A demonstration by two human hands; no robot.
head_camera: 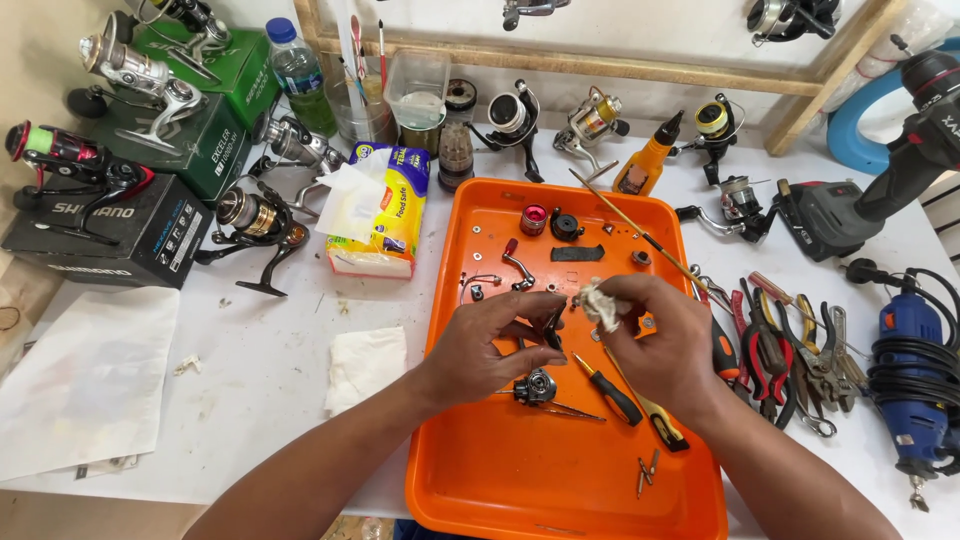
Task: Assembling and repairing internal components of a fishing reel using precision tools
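An orange tray (540, 480) lies in front of me with small fishing-reel parts spread over it. Above its middle, my left hand (490, 345) pinches a small dark reel part (553, 322). My right hand (655, 345) grips a crumpled white tissue wad (600, 303) pressed against that part. Just below my hands a dark reel body (536, 385) rests on the tray, next to a black-handled screwdriver (610, 393) and a yellow-handled tool (660, 425). A red spool cap (534, 219) and a curved handle arm (517, 265) lie farther back.
Several fishing reels (255, 220) and dark boxes (100, 230) crowd the table's left and back. A tissue pack (385, 215) sits left of the tray, pliers (780, 350) and a blue rotary tool (915, 380) to its right. A folded tissue (365, 365) lies near my left forearm.
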